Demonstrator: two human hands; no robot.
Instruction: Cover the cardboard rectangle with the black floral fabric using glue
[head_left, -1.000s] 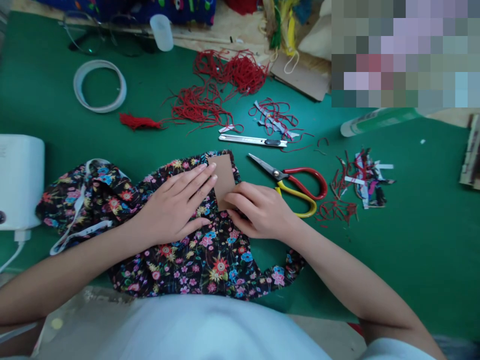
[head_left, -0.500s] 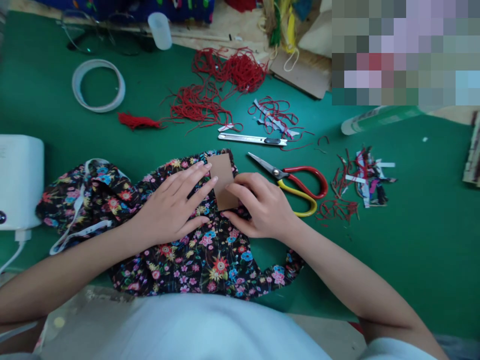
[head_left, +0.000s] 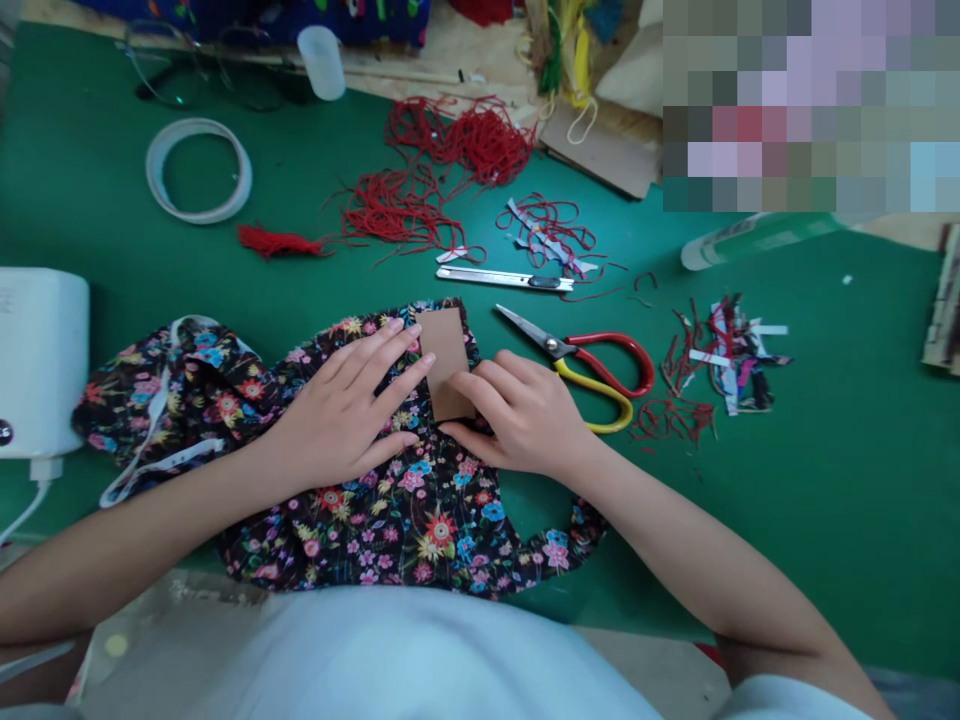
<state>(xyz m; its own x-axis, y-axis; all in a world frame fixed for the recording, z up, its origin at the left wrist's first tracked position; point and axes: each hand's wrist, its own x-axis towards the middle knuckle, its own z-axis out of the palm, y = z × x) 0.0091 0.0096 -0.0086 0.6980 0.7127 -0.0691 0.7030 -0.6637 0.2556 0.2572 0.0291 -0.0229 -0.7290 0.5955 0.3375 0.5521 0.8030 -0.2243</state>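
A small brown cardboard rectangle [head_left: 444,350] lies on the black floral cloth [head_left: 405,525], which looks like a sewn garment or apron with white ties. My left hand [head_left: 341,415] rests flat on the cloth, fingers spread, with two fingertips at the cardboard's left edge. At the lower right edge of the cardboard, my right hand [head_left: 529,415] has its fingers curled, index fingertip on the card and thumb by its bottom corner. What lies under the right palm is hidden. Just right of that hand are scissors [head_left: 570,352] with one red and one yellow handle.
Beyond the cloth lie a utility knife [head_left: 504,279], tangled red threads [head_left: 405,210], a red tassel [head_left: 277,240] and a tape roll [head_left: 154,170]. A white device [head_left: 41,360] stands left. Thread and paper scraps [head_left: 724,355] and a green-labelled tube [head_left: 757,240] lie right.
My right index finger and thumb have shifted slightly left along the cardboard's lower part. The cardboard appears almost unmoved, and my left hand stays in place.
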